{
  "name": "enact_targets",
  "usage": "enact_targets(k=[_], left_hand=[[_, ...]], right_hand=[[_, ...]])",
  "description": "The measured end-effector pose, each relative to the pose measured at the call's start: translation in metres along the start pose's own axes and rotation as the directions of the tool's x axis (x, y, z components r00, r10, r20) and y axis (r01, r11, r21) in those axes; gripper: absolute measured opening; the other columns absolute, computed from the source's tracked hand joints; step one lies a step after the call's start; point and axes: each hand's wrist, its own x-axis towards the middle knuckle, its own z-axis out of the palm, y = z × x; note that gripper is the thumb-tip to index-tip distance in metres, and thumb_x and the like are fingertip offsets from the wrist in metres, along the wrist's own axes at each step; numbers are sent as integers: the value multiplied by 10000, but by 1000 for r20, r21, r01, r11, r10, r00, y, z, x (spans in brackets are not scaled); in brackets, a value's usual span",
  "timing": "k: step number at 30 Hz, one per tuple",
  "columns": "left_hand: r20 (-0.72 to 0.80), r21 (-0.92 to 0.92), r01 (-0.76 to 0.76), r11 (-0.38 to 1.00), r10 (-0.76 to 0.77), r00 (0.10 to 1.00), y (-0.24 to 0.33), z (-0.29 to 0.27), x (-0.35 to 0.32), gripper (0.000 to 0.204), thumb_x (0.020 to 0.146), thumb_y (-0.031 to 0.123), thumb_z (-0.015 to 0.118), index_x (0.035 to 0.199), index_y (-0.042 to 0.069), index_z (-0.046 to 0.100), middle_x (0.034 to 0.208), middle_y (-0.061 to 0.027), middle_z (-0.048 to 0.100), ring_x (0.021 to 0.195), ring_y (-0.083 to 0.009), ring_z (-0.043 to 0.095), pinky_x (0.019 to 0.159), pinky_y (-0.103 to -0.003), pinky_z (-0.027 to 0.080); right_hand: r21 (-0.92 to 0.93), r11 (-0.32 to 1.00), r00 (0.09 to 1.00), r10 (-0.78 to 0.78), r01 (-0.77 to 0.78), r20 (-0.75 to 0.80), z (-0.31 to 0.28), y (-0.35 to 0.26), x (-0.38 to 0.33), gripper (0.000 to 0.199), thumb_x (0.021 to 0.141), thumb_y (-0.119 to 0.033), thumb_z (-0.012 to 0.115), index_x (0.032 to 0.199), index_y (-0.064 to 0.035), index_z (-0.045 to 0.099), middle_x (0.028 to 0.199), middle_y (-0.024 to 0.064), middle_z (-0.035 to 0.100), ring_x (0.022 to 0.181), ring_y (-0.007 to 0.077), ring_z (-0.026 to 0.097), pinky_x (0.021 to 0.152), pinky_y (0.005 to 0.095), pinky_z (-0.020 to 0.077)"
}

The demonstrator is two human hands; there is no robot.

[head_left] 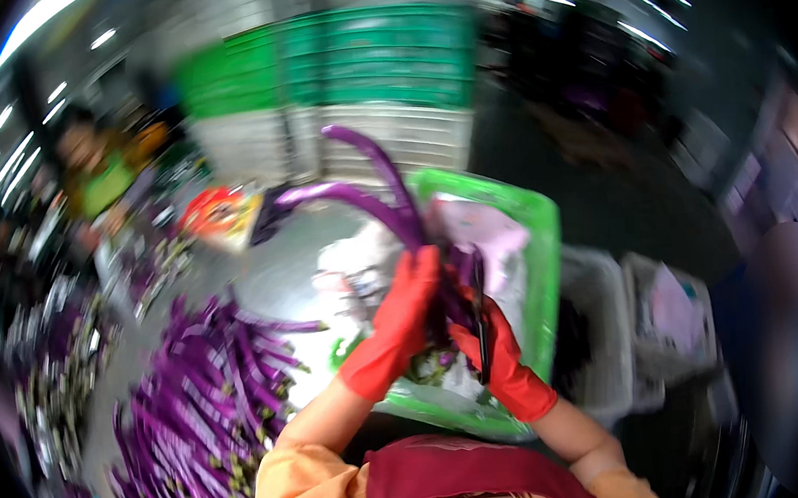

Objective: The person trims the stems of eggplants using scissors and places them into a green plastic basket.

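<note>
1. Eggplants, long and purple, lie in one big heap (pixel 209 408) at lower left, too many and too blurred to count.
2. One green crate (pixel 545 265) sits under both hands.
3. Two long eggplants (pixel 384 189) curve upward, gripped at their stems.
4. Left hand (pixel 405 320), red-gloved, is wrapped around them.
5. Right hand (pixel 504 358), also gloved, clasps a dark tool; blur hides its kind.

Table: I saw a shiny metal table (pixel 274 284).
On it: a heap of long purple eggplants (pixel 204 408) and a green crate (pixel 545 265).
</note>
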Motion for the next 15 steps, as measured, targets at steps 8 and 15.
enact_targets(k=[8,15], left_hand=[[237,84,260,962,-272,933,-40,10,30,421,975,404,451,1186,46,520,650,37,420,525,-74,374,475,-225,337],[633,342,14,940,-241,736,-87,100,45,409,945,235,552,1243,-43,515,776,-4,536,669,-90,499,623,-213,413]], right_hand=[[536,843,906,261,-46,-334,-117,-75,-77,579,831,-90,692,1345,-52,426,993,65,594,847,112,552,736,262,460],[16,899,182,106,-439,-978,-195,-136,-309,548,827,-175,697,1311,-54,471,1073,58,598,952,144,555,846,276,440]])
